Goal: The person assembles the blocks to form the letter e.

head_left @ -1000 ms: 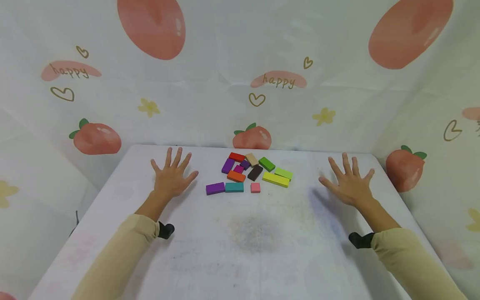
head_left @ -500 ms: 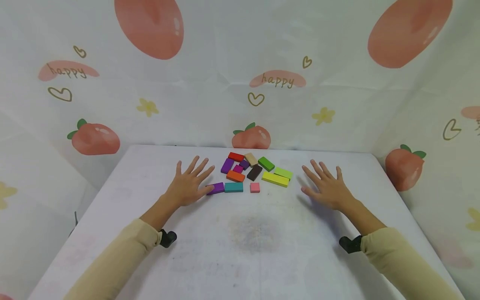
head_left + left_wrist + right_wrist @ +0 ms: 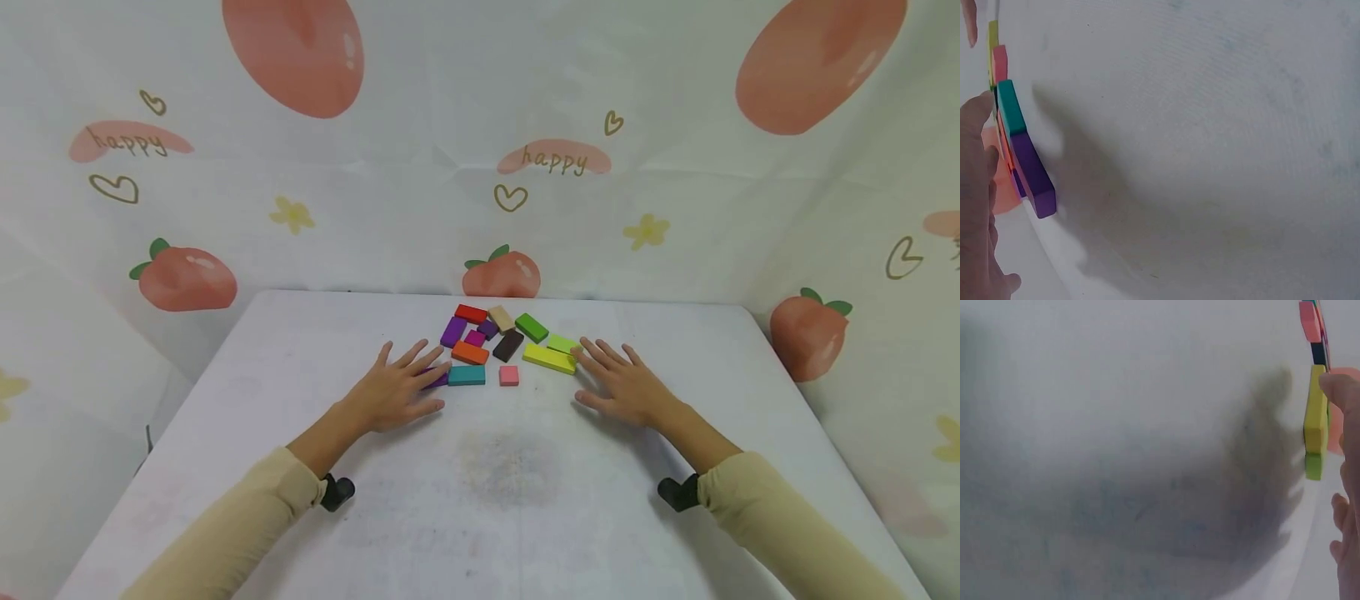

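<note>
To the left of the pink block (image 3: 509,376), the left hand (image 3: 393,396) extends over the white table (image 3: 510,542), its fingers spread and grasping nothing; in the head view they partly cover the front purple block (image 3: 1034,172). To the right of the pink block, the right hand (image 3: 630,392) likewise shows extended fingers with nothing in their grasp, the tips overlapping the outer ends of the yellow block (image 3: 550,359) and the lime block (image 3: 562,343); whether either hand touches a block cannot be told. Between the front purple block and the pink block lies the teal block (image 3: 467,376), which appears to meet the former end to end. Beyond the pink block sit the dark block (image 3: 508,346) and the tan block (image 3: 502,320); beyond it to the left, the orange block (image 3: 470,353) and the red block (image 3: 471,314). Principal risk, as judged here: with fingers spread and blocks crowded, a low inward sweep of the left hand could shove the front purple block into the teal block, and that toward the pink block. A low right fingertip could similarly skew the yellow block against the lime block.
</note>
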